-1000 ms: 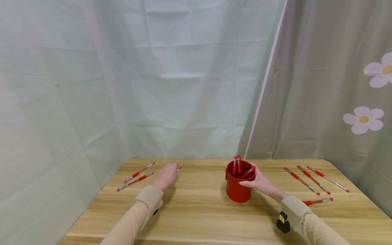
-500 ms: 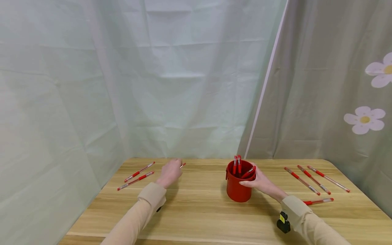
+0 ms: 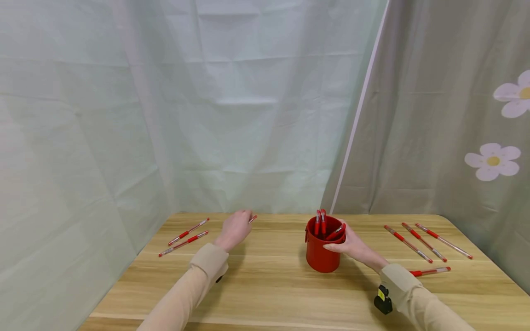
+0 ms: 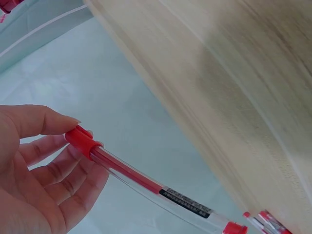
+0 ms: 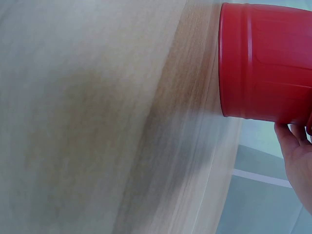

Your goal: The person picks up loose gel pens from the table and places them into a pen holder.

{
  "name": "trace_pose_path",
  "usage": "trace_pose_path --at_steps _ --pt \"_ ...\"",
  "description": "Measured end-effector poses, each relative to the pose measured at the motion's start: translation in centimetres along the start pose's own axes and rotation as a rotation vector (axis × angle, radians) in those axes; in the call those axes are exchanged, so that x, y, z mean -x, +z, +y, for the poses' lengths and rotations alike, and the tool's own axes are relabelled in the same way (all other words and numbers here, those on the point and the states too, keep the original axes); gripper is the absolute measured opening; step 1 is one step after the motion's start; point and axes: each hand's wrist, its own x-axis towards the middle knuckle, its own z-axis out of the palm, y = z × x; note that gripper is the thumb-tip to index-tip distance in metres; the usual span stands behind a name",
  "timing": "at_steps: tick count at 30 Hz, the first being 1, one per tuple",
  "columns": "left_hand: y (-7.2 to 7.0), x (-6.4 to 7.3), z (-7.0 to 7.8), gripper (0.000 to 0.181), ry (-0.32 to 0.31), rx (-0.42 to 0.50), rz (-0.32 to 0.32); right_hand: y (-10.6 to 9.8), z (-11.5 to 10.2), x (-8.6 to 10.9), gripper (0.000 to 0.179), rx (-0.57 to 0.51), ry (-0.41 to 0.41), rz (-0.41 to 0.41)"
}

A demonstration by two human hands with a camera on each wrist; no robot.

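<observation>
My left hand [image 3: 235,229] pinches a red gel pen [image 4: 131,173] by its red grip, between thumb and fingers. The pen has a clear barrel with a dark printed label and is raised over the back left part of the table. My right hand [image 3: 352,248] grips the side of a red round pen cup [image 3: 323,257], thumb near the front of the rim. Several red pens [image 3: 320,223] stand or lean inside the cup. In the right wrist view the cup [image 5: 273,63] shows its side and base, with fingers [image 5: 287,134] against its wall.
Two red pens [image 3: 188,232] lie on the wooden table [image 3: 265,294] at the left. Several more pens [image 3: 418,243] lie at the right, one of them [image 3: 432,271] partly behind the right sleeve. Pale curtains [image 3: 256,115] hang behind the table.
My left hand has moved right and slightly farther back with the pen, away from the two pens at the left. The right hand and the cup have stayed in place.
</observation>
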Motion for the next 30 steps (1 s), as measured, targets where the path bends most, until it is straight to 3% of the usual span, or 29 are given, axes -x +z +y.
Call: trace_pose_path --at_steps 10,23,30 --pt "-0.8 -0.5 1.3 0.015 0.025 0.047 0.018 0.1 0.0 0.0 0.073 -0.004 -0.008 0.007" --pt "-1.2 -1.1 2.5 0.008 0.066 0.061 0.068 0.0 -0.1 0.1 0.073 -0.016 0.003 -0.002" --pt "-1.4 -1.5 3.1 0.010 0.054 0.063 0.068 0.0 -1.1 0.3 0.072 -0.021 -0.002 -0.014"
